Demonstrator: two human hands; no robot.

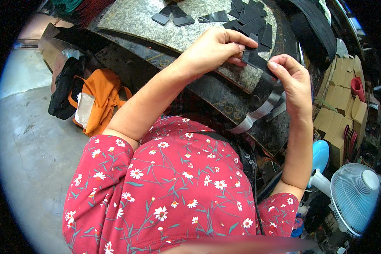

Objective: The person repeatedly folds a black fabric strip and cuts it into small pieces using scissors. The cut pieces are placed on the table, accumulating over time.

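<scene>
Between my two hands is a small flat black piece (255, 58), held above the right edge of a speckled grey slab (144, 19). My left hand (220, 47) is closed on its left side, thumb and fingers pinching. At the other end, my right hand (293, 78) pinches the corner between thumb and forefinger. Just beyond my hands lies a loose pile of similar black pieces (252, 17). Two pieces with glossy ends (183, 19) sit farther left on the slab, with another thin dark piece (213, 16) between them and the pile.
A grey strap (258, 113) hangs in a loop over the dark bench edge (207, 97), below my right hand. Cardboard boxes (336, 93) and a blue-white fan (354, 199) stand at the right. An orange bag (101, 99) is at the left, above the grey floor (34, 169).
</scene>
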